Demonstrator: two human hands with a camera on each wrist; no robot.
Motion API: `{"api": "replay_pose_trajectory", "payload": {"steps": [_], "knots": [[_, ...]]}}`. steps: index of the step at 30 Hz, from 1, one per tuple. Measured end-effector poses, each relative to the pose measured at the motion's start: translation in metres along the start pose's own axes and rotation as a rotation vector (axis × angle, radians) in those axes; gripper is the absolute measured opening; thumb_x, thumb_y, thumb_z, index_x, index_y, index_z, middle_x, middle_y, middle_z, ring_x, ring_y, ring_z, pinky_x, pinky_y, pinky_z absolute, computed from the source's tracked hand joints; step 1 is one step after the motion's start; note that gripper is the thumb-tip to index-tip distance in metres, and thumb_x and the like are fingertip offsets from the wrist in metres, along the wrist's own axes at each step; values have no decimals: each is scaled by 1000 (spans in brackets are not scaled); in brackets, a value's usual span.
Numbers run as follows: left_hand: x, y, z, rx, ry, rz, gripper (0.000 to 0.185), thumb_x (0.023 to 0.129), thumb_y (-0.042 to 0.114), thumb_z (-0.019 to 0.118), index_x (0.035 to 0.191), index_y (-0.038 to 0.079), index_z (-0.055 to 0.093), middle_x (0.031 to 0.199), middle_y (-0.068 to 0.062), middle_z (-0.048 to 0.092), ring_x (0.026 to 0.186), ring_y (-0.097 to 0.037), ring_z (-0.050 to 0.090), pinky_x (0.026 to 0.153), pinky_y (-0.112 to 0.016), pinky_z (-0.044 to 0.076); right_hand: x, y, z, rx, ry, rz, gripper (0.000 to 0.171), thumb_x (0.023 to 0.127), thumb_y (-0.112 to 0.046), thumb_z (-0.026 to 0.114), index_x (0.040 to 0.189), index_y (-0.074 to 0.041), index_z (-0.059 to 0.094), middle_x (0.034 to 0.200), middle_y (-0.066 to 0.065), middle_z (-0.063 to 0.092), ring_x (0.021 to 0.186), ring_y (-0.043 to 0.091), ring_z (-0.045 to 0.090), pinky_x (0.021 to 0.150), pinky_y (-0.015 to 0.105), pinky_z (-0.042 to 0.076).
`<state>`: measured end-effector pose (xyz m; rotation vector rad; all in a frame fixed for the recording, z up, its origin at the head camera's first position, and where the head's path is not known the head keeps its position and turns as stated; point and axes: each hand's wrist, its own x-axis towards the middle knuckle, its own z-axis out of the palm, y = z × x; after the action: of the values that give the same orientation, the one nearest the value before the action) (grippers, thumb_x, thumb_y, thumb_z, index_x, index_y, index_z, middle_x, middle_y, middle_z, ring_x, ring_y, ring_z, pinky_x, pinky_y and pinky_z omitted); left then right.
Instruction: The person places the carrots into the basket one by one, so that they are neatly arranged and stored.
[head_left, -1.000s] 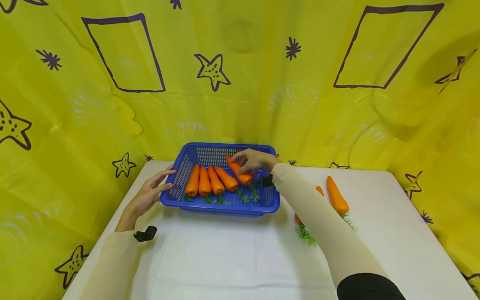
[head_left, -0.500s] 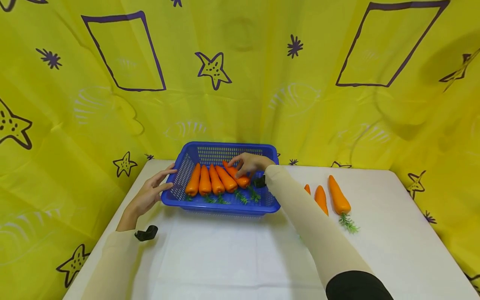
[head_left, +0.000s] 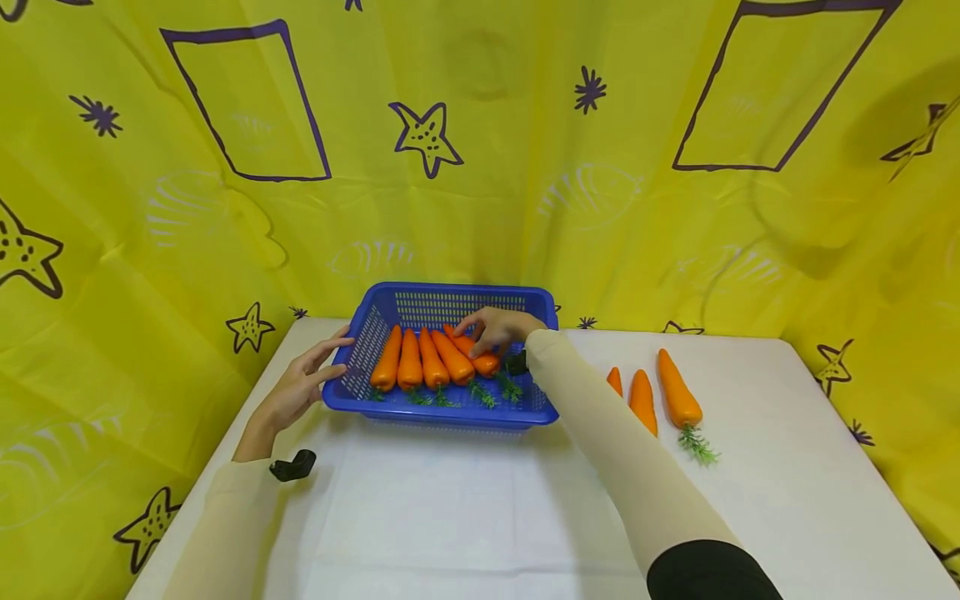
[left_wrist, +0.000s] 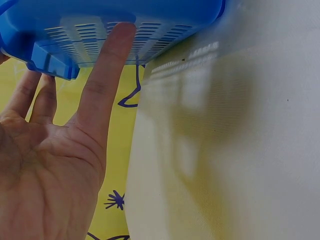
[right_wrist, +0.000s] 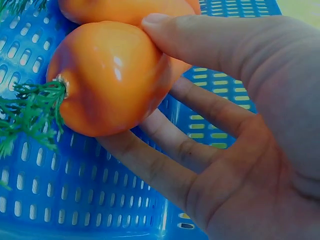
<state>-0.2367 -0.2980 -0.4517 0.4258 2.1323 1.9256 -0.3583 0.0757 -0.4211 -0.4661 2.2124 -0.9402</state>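
Note:
In the head view, a blue slotted plastic basket [head_left: 442, 408] stands on the white table with several orange carrots [head_left: 409, 364] lined up in it, leafy tops toward me. My right hand [head_left: 501, 327] reaches inside and grips the rightmost carrot [head_left: 486, 364]. In the right wrist view, its thumb lies on top of that carrot and its fingers curl under the side, while the green top [right_wrist: 32, 110] hangs free. My left hand [head_left: 300, 379] rests against the basket's left end with fingers spread. The left wrist view shows a straight thumb touching the basket wall [left_wrist: 165, 30].
Right of the basket lie three more carrots: one in full view [head_left: 678, 392], another [head_left: 642, 400] partly behind my right sleeve, and a third [head_left: 615, 381] showing only its tip. A yellow patterned curtain [head_left: 480, 208] rises close behind the basket.
My right hand has brought the rightmost carrot lower and slightly left, against the row in the basket. The neighbouring carrot has shifted left too. My left hand stays at the basket.

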Motion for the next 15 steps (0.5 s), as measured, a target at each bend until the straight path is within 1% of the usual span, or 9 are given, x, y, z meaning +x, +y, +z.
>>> {"api": "replay_pose_trajectory", "payload": {"steps": [8,15], "knots": [[0,2,0,-12,1,-6,51,108,13,52,157,8,38,173,5,9,151,-44,21,90,-40,60,3,0,-1,0,-12,8,53,91,-8,77,141,-20,64,138,19,58,118,35,61,85,45,62],[0,1,0,-8,2,-11,51,108,13,53,157,8,38,173,5,9,152,-45,19,91,-39,60,1,-1,-1,3,-18,17,53,92,-7,77,141,-19,63,139,20,57,119,36,60,85,46,62]]}}
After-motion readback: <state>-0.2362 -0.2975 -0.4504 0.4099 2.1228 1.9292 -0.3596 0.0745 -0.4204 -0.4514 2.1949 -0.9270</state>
